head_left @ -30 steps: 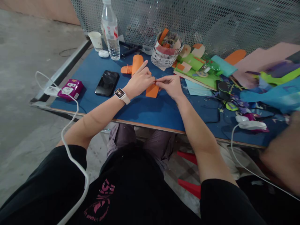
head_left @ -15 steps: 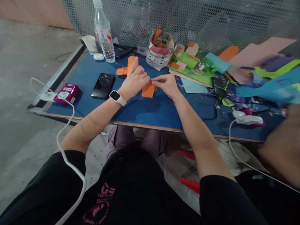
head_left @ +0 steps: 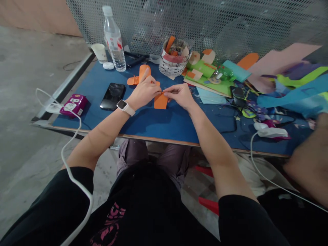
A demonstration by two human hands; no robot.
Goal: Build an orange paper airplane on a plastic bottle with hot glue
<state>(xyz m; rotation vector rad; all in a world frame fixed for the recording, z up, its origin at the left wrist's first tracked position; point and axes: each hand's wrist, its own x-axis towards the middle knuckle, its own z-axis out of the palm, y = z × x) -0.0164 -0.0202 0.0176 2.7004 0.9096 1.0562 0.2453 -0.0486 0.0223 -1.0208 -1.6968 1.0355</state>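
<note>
An orange paper piece lies low over the blue table between my two hands, its near end a flat rectangle. My left hand is closed on its far left part, with the index finger stretched forward along another orange strip. From the right, my right hand pinches the paper's upper edge between thumb and fingers. Beyond the left hand lies an orange cut-out with a cord-like wrapping on its left arm. My fingers hide where the orange parts meet.
Left on the blue table are a black phone, a purple power socket, a water bottle and a paper cup. A woven basket of scraps stands behind. Coloured paper heaps at right, near another person's arm.
The whole view has shifted slightly, so the table sits a little lower. Both hands stay at the orange paper, with only small finger movement.
</note>
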